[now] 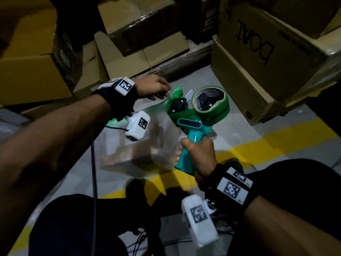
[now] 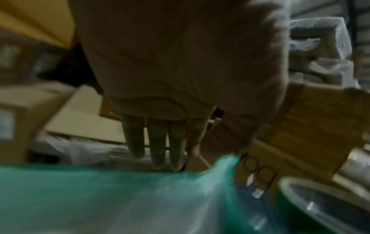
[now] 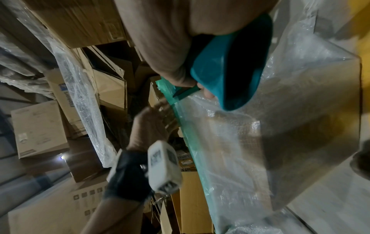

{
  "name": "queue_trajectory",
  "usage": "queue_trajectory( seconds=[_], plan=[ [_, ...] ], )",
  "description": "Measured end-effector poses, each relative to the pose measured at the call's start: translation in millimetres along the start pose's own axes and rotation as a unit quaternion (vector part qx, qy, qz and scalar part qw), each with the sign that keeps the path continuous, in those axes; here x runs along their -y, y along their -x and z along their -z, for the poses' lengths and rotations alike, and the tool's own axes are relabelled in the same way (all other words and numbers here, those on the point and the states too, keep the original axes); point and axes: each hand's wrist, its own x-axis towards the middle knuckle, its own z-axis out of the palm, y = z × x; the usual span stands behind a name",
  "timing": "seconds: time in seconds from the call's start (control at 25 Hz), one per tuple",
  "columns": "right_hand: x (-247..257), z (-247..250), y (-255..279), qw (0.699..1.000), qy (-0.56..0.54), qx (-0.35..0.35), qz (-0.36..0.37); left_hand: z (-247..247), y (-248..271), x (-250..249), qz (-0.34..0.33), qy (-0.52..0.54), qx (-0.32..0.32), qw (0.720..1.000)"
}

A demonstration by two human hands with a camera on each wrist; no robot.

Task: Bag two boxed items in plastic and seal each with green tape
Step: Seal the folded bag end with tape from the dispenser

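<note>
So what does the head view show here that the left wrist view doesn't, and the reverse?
Only the head view shows the right hand gripping the tape gun by its handle, the box inside the plastic bag, and the yellow floor line. Only the left wrist view shows the left hand from its palm side, fingers straight. Both show the tape roll, the green tape on the bag and stacked cartons.

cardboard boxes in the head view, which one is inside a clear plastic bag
The small box on the floor between the two hands, under the tape dispenser. The stacked cartons behind are bigger and not in such a bag.
</note>
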Motion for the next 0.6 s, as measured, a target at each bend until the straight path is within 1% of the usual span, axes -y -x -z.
queue_trajectory(
  seconds=[0.04,0.12,0.16,0.2,0.28,0.4,0.48,0.6],
  plan=[
    [1.0,-0.3,0.4,1.000,-0.001,0.004,0.000,0.9,8.1,15.2,0.006,-0.059,0.010,0.998],
    [1.8,-0.8,-0.8,1.000,-0.004,0.005,0.005,-4.5,22.6,46.6,0.023,-0.183,0.021,0.983],
    [1.6,-1.7,-1.9,1.000,-0.009,0.004,0.009,-9.1,28.2,60.2,0.029,-0.216,0.014,0.976],
    [0.9,-3.9,-3.3,1.000,-0.015,0.005,0.011,-14.0,32.0,71.9,0.026,-0.230,-0.005,0.973],
    [0.6,-6.7,-6.4,1.000,-0.025,0.011,0.015,-23.5,32.2,83.0,0.001,-0.225,-0.053,0.973],
    [5.3,-8.0,-7.3,0.999,-0.025,0.025,0.010,-28.8,29.1,81.8,-0.011,-0.195,-0.104,0.975],
    [14.3,-6.4,-8.0,0.999,-0.034,0.035,0.012,-24.1,26.1,75.8,-0.014,-0.195,-0.108,0.975],
    [33.1,-2.3,-9.2,0.996,-0.056,0.062,0.020,-3.7,23.5,68.1,-0.022,-0.208,-0.109,0.972]
  ],
)
